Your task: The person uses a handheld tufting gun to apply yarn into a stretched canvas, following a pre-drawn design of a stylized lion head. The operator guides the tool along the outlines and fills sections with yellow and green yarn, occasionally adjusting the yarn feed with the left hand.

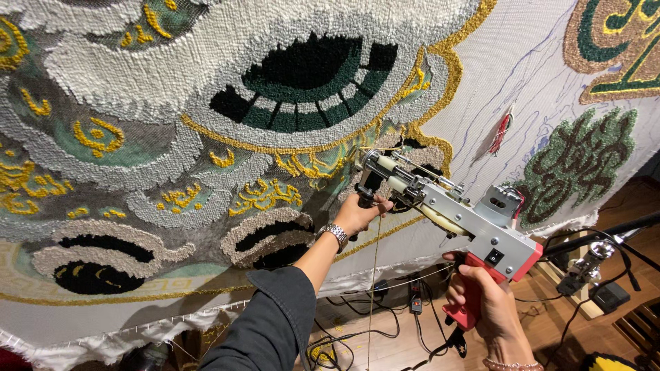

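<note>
A metal tufting gun (454, 216) with a red grip points up-left at a large stretched cloth (495, 75) covered in tufted white, grey, green, black and yellow yarn patterns. My left hand (359, 213), with a metal watch on the wrist and a dark sleeve behind it, grips the gun's black front handle close to the cloth. My right hand (485, 302) is wrapped around the red rear grip, low at the right. A yellow yarn strand (373, 288) runs down from the gun's front.
Black cables and a power strip (414, 295) lie on the wooden floor under the cloth. A black stand with metal fittings (595, 257) reaches in from the right. A loose red yarn tuft (502, 130) hangs on the bare white part of the cloth.
</note>
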